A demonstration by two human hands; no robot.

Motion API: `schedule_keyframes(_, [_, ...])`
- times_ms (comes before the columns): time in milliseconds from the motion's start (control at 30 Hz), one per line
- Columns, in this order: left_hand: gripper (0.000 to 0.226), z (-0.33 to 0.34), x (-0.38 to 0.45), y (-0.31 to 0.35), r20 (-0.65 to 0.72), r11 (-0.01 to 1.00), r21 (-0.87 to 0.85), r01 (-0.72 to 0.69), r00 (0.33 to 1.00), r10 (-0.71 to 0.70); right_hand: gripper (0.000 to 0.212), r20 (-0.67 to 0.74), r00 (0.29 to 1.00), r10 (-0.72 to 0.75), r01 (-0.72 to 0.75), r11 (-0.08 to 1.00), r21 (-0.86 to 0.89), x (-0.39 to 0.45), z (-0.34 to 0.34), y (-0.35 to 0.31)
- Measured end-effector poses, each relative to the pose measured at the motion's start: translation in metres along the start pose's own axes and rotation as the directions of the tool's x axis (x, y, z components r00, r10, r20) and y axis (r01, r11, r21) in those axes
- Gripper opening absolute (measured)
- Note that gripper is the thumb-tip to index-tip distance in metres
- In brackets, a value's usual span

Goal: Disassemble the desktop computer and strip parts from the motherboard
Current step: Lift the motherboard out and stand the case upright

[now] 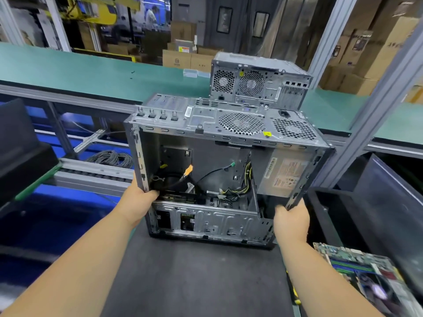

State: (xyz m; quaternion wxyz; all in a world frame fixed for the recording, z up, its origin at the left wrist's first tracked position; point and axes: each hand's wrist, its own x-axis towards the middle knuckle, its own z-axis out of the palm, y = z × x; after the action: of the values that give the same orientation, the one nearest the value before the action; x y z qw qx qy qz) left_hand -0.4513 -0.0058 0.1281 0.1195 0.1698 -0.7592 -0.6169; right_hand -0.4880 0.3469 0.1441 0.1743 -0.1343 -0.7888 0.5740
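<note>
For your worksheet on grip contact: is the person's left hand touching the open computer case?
Touching. The head view shows the left hand gripping the open computer case at its left front edge, fingers curled round the metal frame into the opening.

Factory floor: conveyor [91, 72], stacked cartons [357, 56]

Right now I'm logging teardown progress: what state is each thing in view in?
Open case: side panel off, standing on its front end, motherboard bay bare, loose cables inside.
Power supply: still mounted in the case.
Left hand: grips the case's left edge.
Right hand: grips the case's right edge.
Second tower: closed, upright on the green bench.
Motherboard: out of a case, lying at the lower right.
</note>
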Motion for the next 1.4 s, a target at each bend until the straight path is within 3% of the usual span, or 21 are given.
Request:
schedule_keyframes(200, [0.039,0.01,-0.014,0.008,-0.091,0.992,-0.096,0.087,0.991,-0.096,0.023,0.106,0.994,-0.004,0.012,0.997,-0.074,-0.001,-0.01,0.0])
schedule_keyframes(300, [0.035,0.021,-0.028,0.003,-0.09,0.912,-0.346,0.22,0.96,-0.265,0.031,0.224,0.974,0.028,-0.019,0.999,-0.041,-0.005,-0.017,0.013])
schedule_keyframes(400, [0.049,0.031,-0.038,-0.009,0.062,0.756,-0.506,0.415,0.892,-0.449,0.063,0.349,0.936,0.046,-0.032,0.998,-0.046,-0.009,-0.02,0.03])
schedule_keyframes(467, [0.06,0.034,-0.042,-0.01,0.188,0.676,-0.554,0.485,0.865,-0.466,0.083,0.384,0.922,0.059,-0.036,0.997,-0.067,-0.011,-0.019,0.041])
schedule_keyframes(500, [0.075,0.036,-0.042,-0.009,0.215,0.646,-0.574,0.504,0.853,-0.475,0.09,0.39,0.918,0.066,-0.036,0.996,-0.086,-0.01,-0.018,0.045])
schedule_keyframes(567, [0.1,0.039,-0.038,-0.009,0.192,0.62,-0.566,0.544,0.818,-0.542,0.101,0.39,0.916,0.091,-0.052,0.993,-0.11,-0.008,-0.013,0.053])
schedule_keyframes(633, [0.106,0.041,-0.032,-0.009,0.154,0.607,-0.554,0.57,0.787,-0.598,0.104,0.375,0.918,0.126,-0.081,0.988,-0.134,-0.003,-0.01,0.058])
schedule_keyframes(933, [0.119,0.048,-0.017,-0.02,0.102,0.581,-0.671,0.461,0.833,-0.543,0.086,0.381,0.917,0.117,-0.072,0.989,-0.13,0.014,0.0,0.08])
schedule_keyframes(1400, [0.14,0.066,0.036,-0.005,0.09,0.662,-0.616,0.427,0.873,-0.48,0.079,0.4,0.907,0.133,-0.069,0.983,-0.17,0.071,0.031,0.08])
